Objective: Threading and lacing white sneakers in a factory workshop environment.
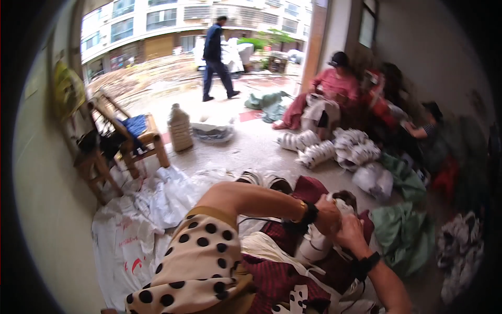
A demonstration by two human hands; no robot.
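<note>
My left hand and my right hand are close together over my lap, fingers closed at the upper end of a white cloth-like roll. Its pale, rounded body slants down toward my lap below the hands. My fingers hide what exactly they pinch there. Dark red patterned cloth covers my lap, with a cream strip of fabric across it. A scrap of white cloth with black dots lies lower on the lap.
White plastic sacks spread at left beside a wooden chair. A large jug stands ahead. White spotted rolls and green sacks lie to the right. Two people sit at right; another person is outside the doorway.
</note>
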